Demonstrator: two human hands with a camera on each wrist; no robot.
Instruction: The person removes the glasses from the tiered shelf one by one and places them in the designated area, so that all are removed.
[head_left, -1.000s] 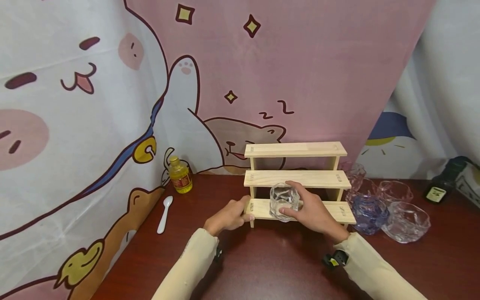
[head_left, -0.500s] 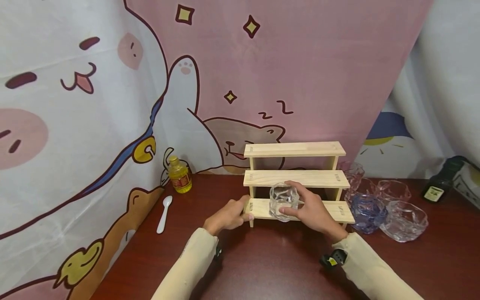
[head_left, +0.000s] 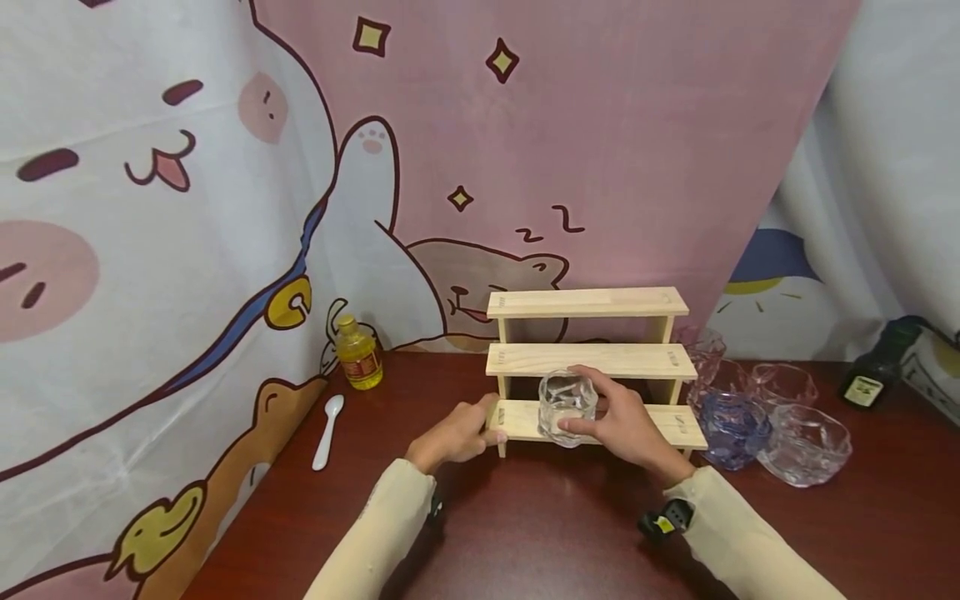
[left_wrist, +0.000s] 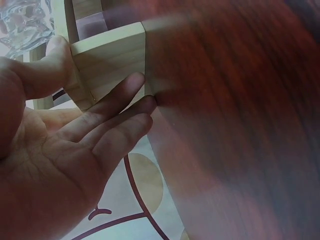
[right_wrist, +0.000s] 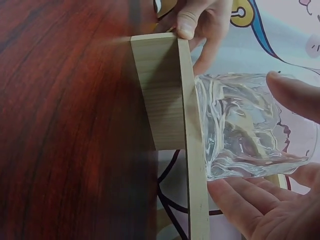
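A pale wooden stand with three stepped shelves [head_left: 588, 358] is on the dark red table. My left hand [head_left: 453, 431] grips the left end of its lowest shelf; in the left wrist view the thumb [left_wrist: 57, 52] lies over the board and the other fingers extend along the side panel [left_wrist: 112, 62]. A clear faceted drinking glass [head_left: 558, 402] stands upright on that lowest shelf, left of its middle. My right hand [head_left: 630, 425] holds the glass from the right, thumb at the front and fingers behind. Its base meets the shelf in the right wrist view [right_wrist: 250, 125].
Right of the stand are a blue glass [head_left: 733, 429], a clear glass bowl [head_left: 806, 446] and several pinkish glasses [head_left: 783, 383]. A dark green bottle [head_left: 877, 367] stands farther right. At left are a yellow bottle [head_left: 360, 354] and a white spoon [head_left: 327, 433]. A printed cloth [head_left: 637, 167] hangs behind.
Both hands keep their holds on the shelf and the glass. Only the head view shifts very slightly.
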